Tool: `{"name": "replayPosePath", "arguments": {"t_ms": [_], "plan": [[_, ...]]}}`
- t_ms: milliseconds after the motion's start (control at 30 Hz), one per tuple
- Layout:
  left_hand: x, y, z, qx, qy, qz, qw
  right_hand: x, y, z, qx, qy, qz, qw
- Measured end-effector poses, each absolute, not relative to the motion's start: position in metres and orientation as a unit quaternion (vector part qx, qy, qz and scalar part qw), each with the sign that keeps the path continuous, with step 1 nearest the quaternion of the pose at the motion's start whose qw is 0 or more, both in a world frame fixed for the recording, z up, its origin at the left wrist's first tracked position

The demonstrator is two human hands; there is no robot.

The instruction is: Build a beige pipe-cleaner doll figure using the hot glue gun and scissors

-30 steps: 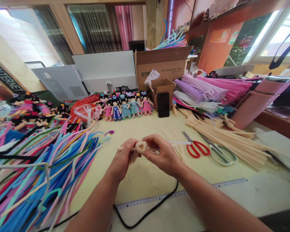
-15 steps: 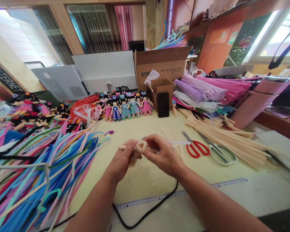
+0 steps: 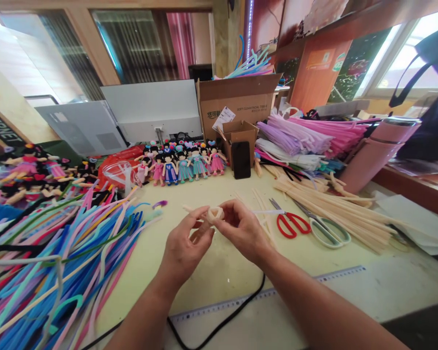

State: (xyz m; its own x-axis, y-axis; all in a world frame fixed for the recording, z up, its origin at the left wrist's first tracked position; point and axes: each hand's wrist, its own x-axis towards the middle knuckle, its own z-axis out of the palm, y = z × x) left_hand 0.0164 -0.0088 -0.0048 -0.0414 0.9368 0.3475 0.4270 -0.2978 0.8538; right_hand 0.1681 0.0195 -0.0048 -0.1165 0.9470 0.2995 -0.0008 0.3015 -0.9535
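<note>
— Cream fuzzy pipe cleaner loop (image 3: 215,213): where is it?
— Between your hands, just above the yellow table (image 3: 219,277). Your left hand (image 3: 184,248) and right hand (image 3: 243,231) both pinch it.
— Which step?
— Looks like you're twisting it. The next turn needs tight pinches.

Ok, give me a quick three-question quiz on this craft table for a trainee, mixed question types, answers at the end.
1. What do the left hand and right hand hold between them? A) a doll B) a cream pipe-cleaner coil C) a ruler
2. True or false: seen from the camera, the red scissors lie left of the green-handled scissors.
3. Fill in: the black phone stands upright against a small cardboard ____.

Key: 1 B; 2 true; 3 box.
</note>
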Motion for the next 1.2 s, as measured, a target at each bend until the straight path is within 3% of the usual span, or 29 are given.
{"name": "replayPosePath", "arguments": {"t_ms": [400, 933, 1200], "plan": [[0.017, -0.002, 0.004, 0.535, 0.505, 0.534, 0.418, 0.172, 0.023, -0.012, -0.337, -0.634, 0.475, 0.509], [0.018, -0.003, 0.003, 0.527, 0.550, 0.555, 0.334, 0.166, 0.020, -0.018, -0.328, -0.666, 0.439, 0.506], [0.003, 0.006, 0.010, 0.427, 0.493, 0.637, 0.412, 0.172, 0.014, -0.016, -0.350, -0.742, 0.307, 0.482]]}}
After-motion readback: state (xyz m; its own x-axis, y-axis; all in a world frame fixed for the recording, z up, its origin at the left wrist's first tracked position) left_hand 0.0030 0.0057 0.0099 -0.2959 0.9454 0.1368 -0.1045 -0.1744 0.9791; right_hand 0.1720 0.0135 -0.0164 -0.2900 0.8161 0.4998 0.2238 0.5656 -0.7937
